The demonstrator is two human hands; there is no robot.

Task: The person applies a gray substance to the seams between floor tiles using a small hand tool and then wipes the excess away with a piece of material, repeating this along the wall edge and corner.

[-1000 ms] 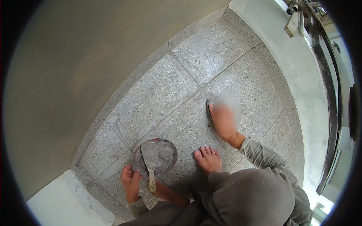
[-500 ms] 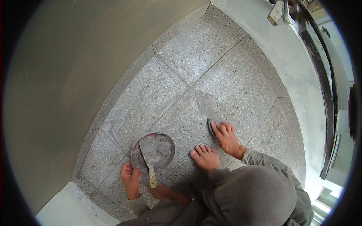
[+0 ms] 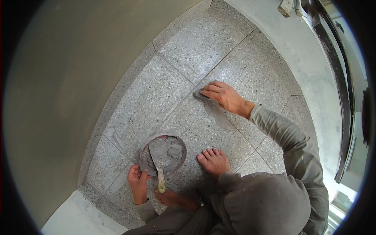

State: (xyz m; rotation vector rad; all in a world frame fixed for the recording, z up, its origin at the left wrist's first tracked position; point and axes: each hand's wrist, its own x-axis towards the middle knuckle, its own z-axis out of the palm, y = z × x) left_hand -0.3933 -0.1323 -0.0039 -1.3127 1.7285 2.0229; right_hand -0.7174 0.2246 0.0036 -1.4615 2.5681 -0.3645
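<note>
My right hand [image 3: 223,95] is closed on a dark grey pad-like spreader [image 3: 199,94], its far edge pressed to the speckled floor tile [image 3: 235,70] where joints cross. A damp grey smear [image 3: 216,113] trails behind it toward me. My left hand [image 3: 138,183] pinches the near left rim of a round bowl [image 3: 143,159], thumb and fingers on its edge. Inside is thick grey grout [image 3: 176,150]. A putty knife [image 3: 159,168] leans in the bowl, blade in the paste and worn handle over the near rim; neither hand holds it.
My bare right foot [image 3: 213,160] stands right of the bowl, my left foot [image 3: 178,199] below it. A plain grey-brown wall [image 3: 70,98] bounds the left, a pale ledge [image 3: 313,78] curves along the right. Dusty tools [image 3: 289,8] lie at the upper right.
My right hand has slid the spreader forward and left along the floor, stretching out my arm. The bowl, still held by my left hand, appears slightly shifted to the right.
</note>
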